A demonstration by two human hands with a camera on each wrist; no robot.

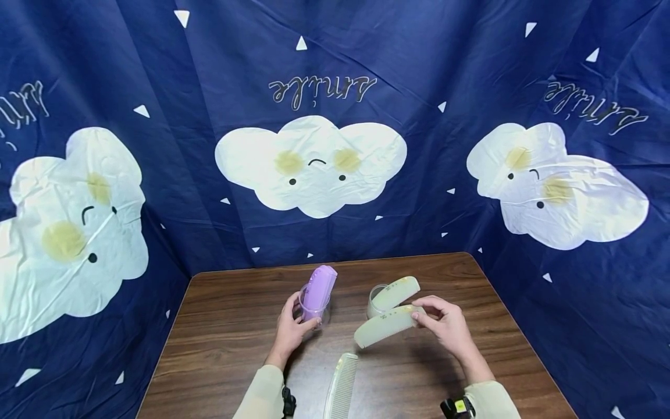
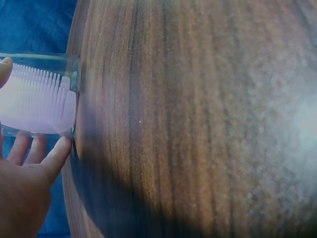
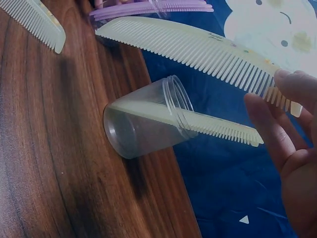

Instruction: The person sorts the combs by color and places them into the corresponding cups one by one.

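My left hand (image 1: pixel 290 334) grips a clear plastic cup (image 2: pixel 73 67) with thumb and fingers around its sides. Inside that cup stand purple combs (image 1: pixel 321 288), their upper ends sticking out above the rim. With thumb and fingertips my right hand (image 1: pixel 447 326) pinches one end of a pale yellow-green comb (image 1: pixel 386 327), held tilted in the air, teeth downward. Just behind it stands a second clear cup (image 3: pixel 119 131), with another pale comb (image 1: pixel 396 292) leaning in it and jutting out over the rim. The held comb does not touch this cup in the right wrist view.
One more pale comb (image 1: pixel 341 387) lies on the brown wooden table (image 1: pixel 209 349) near its front, between the two forearms. A dark blue cloth (image 1: pixel 439 233) with cloud prints hangs around the back and sides of the table.
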